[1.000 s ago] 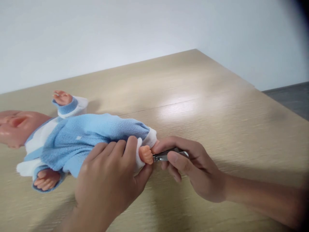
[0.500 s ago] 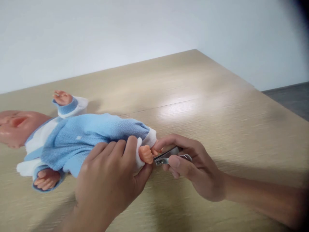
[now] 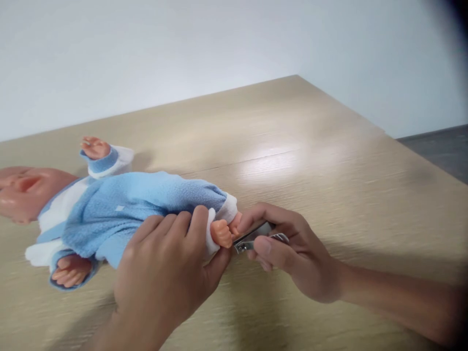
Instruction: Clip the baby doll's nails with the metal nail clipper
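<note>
A baby doll (image 3: 120, 204) in a blue and white outfit lies on its back, head to the left. My left hand (image 3: 171, 263) is wrapped round its nearer lower leg, with the thumb beneath the foot (image 3: 221, 233). Between the thumb and fingers of my right hand (image 3: 300, 253) is a silver nail clipper (image 3: 248, 243). The clipper's jaws are at the toes of the nearer foot; whether they touch cannot be made out. Partly hidden behind lies the doll's other foot (image 3: 235, 225), close to my right fingers.
The doll rests on a light wooden table (image 3: 347, 195), whose far corner lies at the upper right. A pale wall (image 3: 183, 48) stands behind it. Dark grey floor (image 3: 442, 148) shows past the right edge.
The clipper's lever and my right thumb have shifted very slightly to the left. My left hand and the doll look the same.
</note>
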The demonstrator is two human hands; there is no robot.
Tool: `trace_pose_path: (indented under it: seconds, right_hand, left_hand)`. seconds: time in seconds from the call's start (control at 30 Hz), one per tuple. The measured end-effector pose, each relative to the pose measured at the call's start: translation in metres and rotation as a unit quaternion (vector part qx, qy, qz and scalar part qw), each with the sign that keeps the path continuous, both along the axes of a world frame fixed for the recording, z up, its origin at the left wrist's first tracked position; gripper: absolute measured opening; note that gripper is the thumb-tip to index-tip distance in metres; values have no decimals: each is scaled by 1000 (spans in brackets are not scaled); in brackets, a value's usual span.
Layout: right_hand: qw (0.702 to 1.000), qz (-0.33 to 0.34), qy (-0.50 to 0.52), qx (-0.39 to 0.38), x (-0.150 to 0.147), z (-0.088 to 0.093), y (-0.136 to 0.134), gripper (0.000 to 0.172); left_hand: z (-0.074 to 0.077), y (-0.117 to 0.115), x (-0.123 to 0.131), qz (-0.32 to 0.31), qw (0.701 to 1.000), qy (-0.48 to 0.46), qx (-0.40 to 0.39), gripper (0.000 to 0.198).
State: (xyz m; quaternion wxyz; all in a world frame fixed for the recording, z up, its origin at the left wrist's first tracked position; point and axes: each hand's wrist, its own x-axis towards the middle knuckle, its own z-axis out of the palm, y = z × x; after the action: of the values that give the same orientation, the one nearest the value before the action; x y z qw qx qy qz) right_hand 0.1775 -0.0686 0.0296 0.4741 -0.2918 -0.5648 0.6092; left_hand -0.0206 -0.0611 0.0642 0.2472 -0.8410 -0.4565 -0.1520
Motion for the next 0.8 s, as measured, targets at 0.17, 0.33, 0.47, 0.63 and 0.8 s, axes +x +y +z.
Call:
trace_pose_path:
  seconds: [0.17, 0.33, 0.47, 0.63, 0.8]
  right_hand:
    - [1000, 0, 2, -7, 0, 1, 0, 16]
    - [1000, -4, 5, -10, 0, -2, 0, 14]
    - [1000, 11, 4, -6, 1, -2, 1, 18]
    - [1000, 20, 2, -9, 3, -5, 0, 17]
    - [1000, 21, -5, -16, 5, -8, -2, 25]
  left_hand:
    - [1, 0, 1, 0, 1000, 7, -15, 28]
    - [1, 0, 1, -5, 1000, 3, -14, 31]
    - [2, 0, 1, -8, 1000, 3, -13, 31]
    - [1, -1, 1, -4, 1000, -2, -18, 26]
    - [1, -2, 0, -3, 1000, -1, -21, 25]
